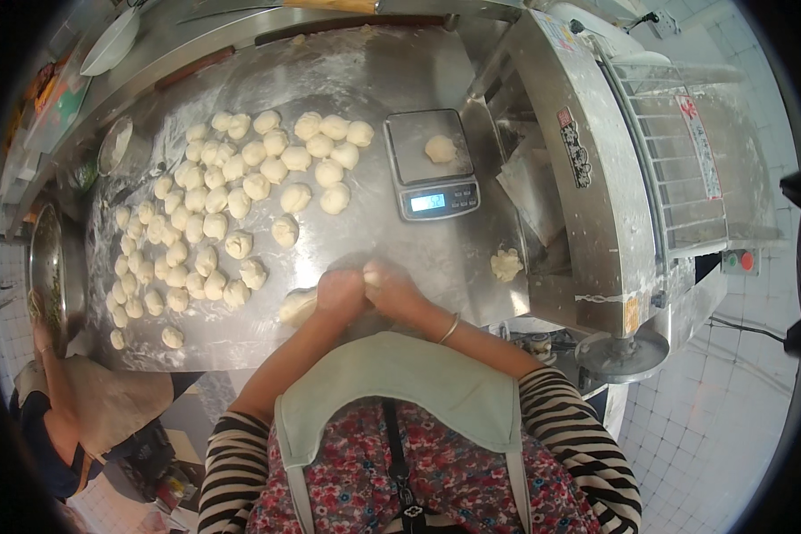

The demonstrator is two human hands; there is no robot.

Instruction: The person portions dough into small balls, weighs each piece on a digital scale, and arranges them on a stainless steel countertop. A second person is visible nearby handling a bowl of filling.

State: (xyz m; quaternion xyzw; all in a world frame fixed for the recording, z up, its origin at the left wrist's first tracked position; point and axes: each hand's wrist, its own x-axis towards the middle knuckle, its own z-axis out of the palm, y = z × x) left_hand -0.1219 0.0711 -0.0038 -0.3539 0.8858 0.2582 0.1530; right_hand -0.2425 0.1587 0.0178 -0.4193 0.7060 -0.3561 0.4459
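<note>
A thick roll of dough [299, 307] lies at the front of the steel table, with my left hand [341, 292] closed around its right end. Against it, my right hand [395, 288] is slightly blurred and grips a small dough piece [372, 276] at the knuckles. Both hands touch each other just above the tabletop. Ahead and to the right stands a digital scale [432, 165] with a lit display, and one dough lump [440, 149] rests on its pan. Many round dough balls [215, 199] are spread over the floured table to the left.
A steel dough machine [594, 173] with a wire guard [674, 153] borders the table's right side. Near it lies a scrap of dough [506, 265]. At far left, a co-worker's hand [42, 337] is at a large metal bowl [55, 274]. A smaller container [116, 147] holds flour.
</note>
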